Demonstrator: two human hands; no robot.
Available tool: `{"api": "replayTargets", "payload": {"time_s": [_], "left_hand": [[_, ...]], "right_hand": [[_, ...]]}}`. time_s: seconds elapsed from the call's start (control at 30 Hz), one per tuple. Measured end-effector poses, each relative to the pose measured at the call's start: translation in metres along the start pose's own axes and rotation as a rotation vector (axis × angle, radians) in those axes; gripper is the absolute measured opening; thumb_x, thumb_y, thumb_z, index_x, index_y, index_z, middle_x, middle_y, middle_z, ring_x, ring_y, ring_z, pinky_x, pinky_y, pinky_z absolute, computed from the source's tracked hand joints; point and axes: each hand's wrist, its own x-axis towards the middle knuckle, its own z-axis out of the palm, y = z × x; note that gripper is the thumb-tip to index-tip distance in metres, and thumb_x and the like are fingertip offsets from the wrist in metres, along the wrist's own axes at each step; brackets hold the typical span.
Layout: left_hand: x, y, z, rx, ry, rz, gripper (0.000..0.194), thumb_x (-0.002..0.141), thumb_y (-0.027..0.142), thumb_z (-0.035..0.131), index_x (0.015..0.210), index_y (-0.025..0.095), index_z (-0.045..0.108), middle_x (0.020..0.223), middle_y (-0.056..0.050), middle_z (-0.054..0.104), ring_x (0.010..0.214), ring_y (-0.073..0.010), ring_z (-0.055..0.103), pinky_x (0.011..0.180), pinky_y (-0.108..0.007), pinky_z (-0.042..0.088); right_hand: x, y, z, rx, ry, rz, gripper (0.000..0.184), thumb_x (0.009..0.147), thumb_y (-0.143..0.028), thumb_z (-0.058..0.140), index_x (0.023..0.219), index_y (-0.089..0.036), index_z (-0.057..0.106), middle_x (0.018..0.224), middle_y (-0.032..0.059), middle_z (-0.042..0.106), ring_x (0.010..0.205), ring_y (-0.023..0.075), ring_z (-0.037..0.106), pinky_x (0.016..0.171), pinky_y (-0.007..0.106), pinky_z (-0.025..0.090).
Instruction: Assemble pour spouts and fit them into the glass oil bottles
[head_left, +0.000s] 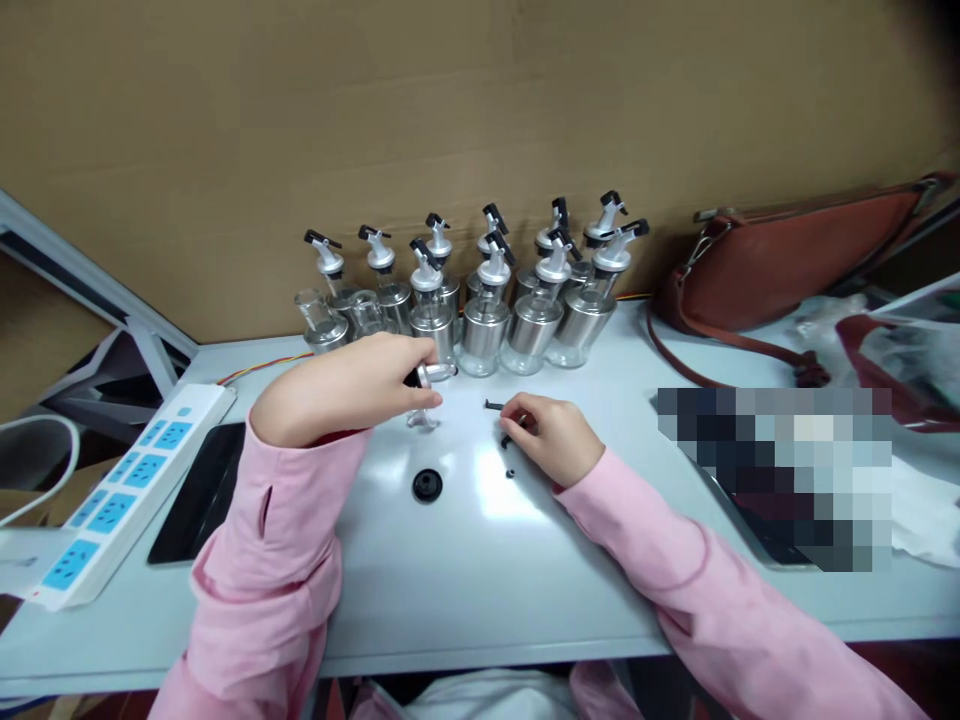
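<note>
Two pink sleeves (262,570) are reaching in over the table (480,610) from its near edge. One round black disc (427,486) is lying between them, on the near side of the left hand (360,385). Three small black pieces (510,474) are lying about the right hand (559,435), one of them a short bar (493,405) just past its fingertips. That hand's fingers are bending together over the middle piece; whether they are gripping it, I cannot tell. The left hand is pinching one silver spout (439,372), with something clear (422,420) showing below. The spout is pointing rightward, its long axis running sideways, to the left of the right hand and slightly farther off; the bar is lying between both hands, likewise sideways, nearer the right. Beyond, about twelve bottles (486,325) are standing: ten are wearing pourer tops (553,262), two are showing bare necks (307,300). One brown bag (787,265) is resting at the far right.
</note>
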Motion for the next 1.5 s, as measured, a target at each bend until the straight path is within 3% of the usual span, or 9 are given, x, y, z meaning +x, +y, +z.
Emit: {"api": "replayTargets", "payload": {"time_s": [0.17,0.4,0.67,0.93,1.1,1.5], "left_hand": [[-0.003,-0.001,-0.003,-0.013,0.015,0.013,0.023,0.079,0.04,0.049,0.09,0.02,0.052,0.089,-0.002,0.06,0.075,-0.0163,0.054,0.058,-0.023,0.034],[-0.011,0.001,-0.01,-0.03,0.017,-0.007,0.021,0.079,0.038,0.048,0.09,0.02,0.053,0.089,-0.001,0.061,0.076,-0.016,0.054,0.06,-0.022,0.034],[-0.011,0.002,-0.011,-0.035,0.008,-0.023,0.02,0.078,0.038,0.051,0.089,0.021,0.054,0.088,0.001,0.061,0.075,-0.0157,0.055,0.06,-0.022,0.034],[-0.01,0.003,-0.01,-0.031,0.013,-0.011,0.018,0.077,0.036,0.051,0.086,0.021,0.054,0.085,0.002,0.061,0.073,-0.0147,0.054,0.057,-0.021,0.033],[-0.009,0.002,-0.01,-0.036,-0.004,-0.006,0.02,0.077,0.037,0.051,0.086,0.02,0.054,0.086,0.001,0.061,0.073,-0.0152,0.054,0.058,-0.021,0.033],[-0.006,0.003,-0.009,-0.026,-0.016,-0.008,0.022,0.076,0.039,0.05,0.087,0.02,0.054,0.087,0.0,0.062,0.073,-0.0152,0.055,0.058,-0.021,0.033]], "right_hand": [[0.003,0.013,-0.003,-0.12,0.061,-0.058,0.012,0.073,-0.012,0.054,0.077,-0.016,0.064,0.074,0.0034,0.061,0.061,0.0134,0.054,0.064,0.025,0.041],[0.004,0.015,-0.011,-0.145,-0.051,-0.1,0.015,0.068,-0.01,0.055,0.07,-0.019,0.068,0.076,0.0031,0.063,0.069,0.0154,0.055,0.068,0.027,0.043],[0.003,0.011,-0.01,-0.099,-0.101,-0.029,0.007,0.065,-0.02,0.064,0.058,-0.018,0.063,0.065,-0.0001,0.061,0.054,0.011,0.052,0.055,0.024,0.04],[0.002,0.009,-0.008,-0.027,-0.152,-0.122,0.009,0.071,-0.016,0.061,0.07,-0.018,0.069,0.075,0.0021,0.063,0.062,0.0121,0.057,0.064,0.025,0.044],[0.002,0.01,-0.007,-0.023,-0.144,-0.205,0.014,0.071,-0.01,0.057,0.07,-0.018,0.069,0.074,0.003,0.064,0.058,0.0119,0.057,0.061,0.024,0.045],[0.003,0.013,-0.003,-0.046,-0.016,-0.153,0.019,0.072,-0.008,0.054,0.082,-0.017,0.066,0.078,0.0038,0.068,0.067,0.0152,0.062,0.067,0.027,0.049]]}}
